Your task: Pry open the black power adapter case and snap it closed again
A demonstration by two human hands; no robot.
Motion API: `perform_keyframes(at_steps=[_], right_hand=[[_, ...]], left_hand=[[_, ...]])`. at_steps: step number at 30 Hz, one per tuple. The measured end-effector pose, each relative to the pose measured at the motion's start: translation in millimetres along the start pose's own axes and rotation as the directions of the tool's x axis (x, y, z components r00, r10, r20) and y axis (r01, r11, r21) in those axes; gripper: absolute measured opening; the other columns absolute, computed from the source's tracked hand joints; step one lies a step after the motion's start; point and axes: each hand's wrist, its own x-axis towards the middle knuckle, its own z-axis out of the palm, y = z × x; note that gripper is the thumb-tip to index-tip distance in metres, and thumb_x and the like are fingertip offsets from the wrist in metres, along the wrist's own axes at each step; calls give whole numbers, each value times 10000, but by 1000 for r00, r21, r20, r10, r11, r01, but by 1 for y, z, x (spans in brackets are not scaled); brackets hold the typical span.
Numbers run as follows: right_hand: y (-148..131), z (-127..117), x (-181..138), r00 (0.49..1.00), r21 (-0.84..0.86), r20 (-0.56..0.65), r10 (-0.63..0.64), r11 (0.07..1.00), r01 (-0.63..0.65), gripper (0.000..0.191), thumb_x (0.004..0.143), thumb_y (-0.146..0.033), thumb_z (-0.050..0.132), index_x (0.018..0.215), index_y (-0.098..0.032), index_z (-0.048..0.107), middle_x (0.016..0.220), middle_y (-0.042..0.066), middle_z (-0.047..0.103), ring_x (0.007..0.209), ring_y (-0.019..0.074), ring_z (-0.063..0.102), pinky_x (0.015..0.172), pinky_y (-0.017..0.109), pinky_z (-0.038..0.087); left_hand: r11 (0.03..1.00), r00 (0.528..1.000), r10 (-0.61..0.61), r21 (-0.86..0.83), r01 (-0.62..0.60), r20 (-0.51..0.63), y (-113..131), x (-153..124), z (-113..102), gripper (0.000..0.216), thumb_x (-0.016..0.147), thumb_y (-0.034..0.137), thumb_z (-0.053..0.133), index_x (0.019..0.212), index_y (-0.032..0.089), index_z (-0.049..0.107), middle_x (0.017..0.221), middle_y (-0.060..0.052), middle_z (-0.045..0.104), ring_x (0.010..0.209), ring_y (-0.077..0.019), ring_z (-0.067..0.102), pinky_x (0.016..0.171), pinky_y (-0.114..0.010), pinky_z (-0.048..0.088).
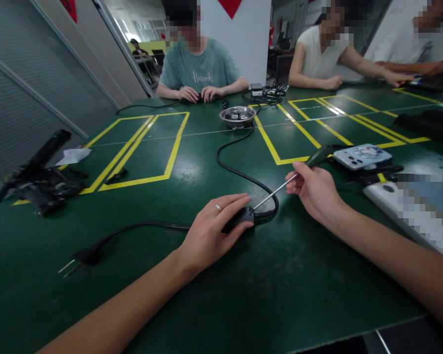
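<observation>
On the green table, a small black box on a power cord [239,219] lies under my left hand [212,231], whose fingers and thumb close around its sides. My right hand [315,191] grips a screwdriver [274,192] with a dark green handle. The shaft slants down to the left, and its tip meets the right end of the box; the screw itself is too small to make out. One cord leaves the box leftward to a two-pin plug [87,254]. Another cord [239,172] curls from its right end toward the back.
A metal bowl [237,117] with small parts stands mid-table. Black gear [40,177] is at left. At right lie a phone in a patterned case [362,156] and a white device [389,206]. Yellow tape [170,162] marks the green table [221,305]. Several people sit across.
</observation>
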Motion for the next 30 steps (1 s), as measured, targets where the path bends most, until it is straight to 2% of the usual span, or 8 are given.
perform_keyframes(at_steps=[4,10,14,22,26,30], right_hand=[[2,1,-3,1000,7,14,0,1000,0,94,856,-200,588,793,-133,567,590,5,653,417,92,588,412,200,515],[5,-1,-4,999,1,46,8,1000,-8,130,844,-231,612,769,-129,585,590,11,652,423,92,595,420,196,519],[6,-1,-3,999,-1,41,11,1000,-11,124,850,-225,601,775,-130,576,600,14,656,429,91,598,419,195,516],[5,-4,4,998,-5,-19,-65,998,65,105,838,-226,599,789,-142,559,593,3,646,402,94,577,402,208,512],[8,-7,10,997,-13,-24,-78,997,78,116,829,-238,608,780,-140,571,593,8,643,408,100,581,409,220,518],[9,-7,12,996,-33,-35,-87,996,86,135,832,-252,598,761,-143,563,584,8,641,406,98,579,411,218,520]], left_hand=[[998,999,19,-57,-21,-30,1,0,1,462,858,203,657,1298,204,520,1235,-96,619,1134,-209,589,970,-382,510],[999,1000,14,-51,-15,-13,0,0,2,276,875,184,626,1150,191,609,1066,-87,660,973,-203,616,837,-378,532],[999,1000,-7,-47,8,6,0,1,2,223,879,195,625,1102,189,618,1040,-75,655,962,-195,605,836,-372,521],[999,999,-36,7,36,13,-3,-1,2,330,865,281,654,1164,184,552,1126,-85,624,1044,-196,597,908,-373,515],[998,995,-35,56,30,90,-4,-2,1,417,869,346,648,1222,184,496,1208,-90,614,1131,-202,576,967,-378,497],[996,987,-23,92,8,160,-2,0,0,471,878,389,630,1268,190,457,1211,-79,623,1116,-193,590,959,-370,505]])
